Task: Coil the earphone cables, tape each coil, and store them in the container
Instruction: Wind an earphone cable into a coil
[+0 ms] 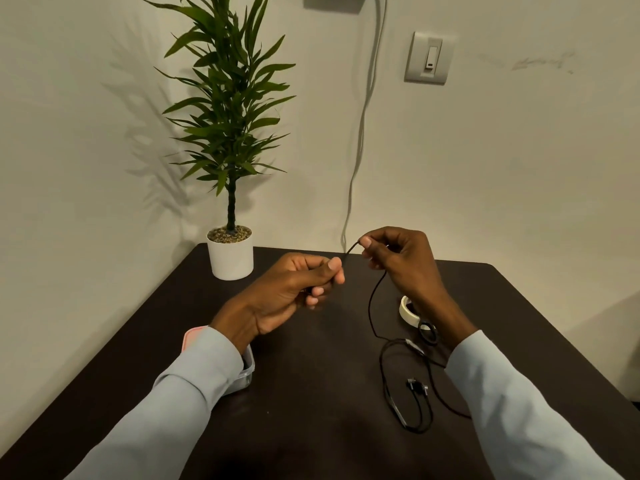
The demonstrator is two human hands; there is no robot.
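Note:
A black earphone cable (372,299) runs between both raised hands above the dark table (311,393). My left hand (294,289) pinches one end between thumb and fingers. My right hand (398,261) pinches the cable a little farther along, forming a short loop. The rest of the cable hangs down to the table and lies in loose loops with the earbuds (417,386) near my right forearm. A roll of white tape (407,308) lies under my right wrist. A clear plastic container (247,370) with a pink lid is mostly hidden under my left sleeve.
A potted plant in a white pot (230,252) stands at the table's far left corner against the wall. A grey wall cable (360,133) hangs down behind the table. A light switch (429,58) is on the wall.

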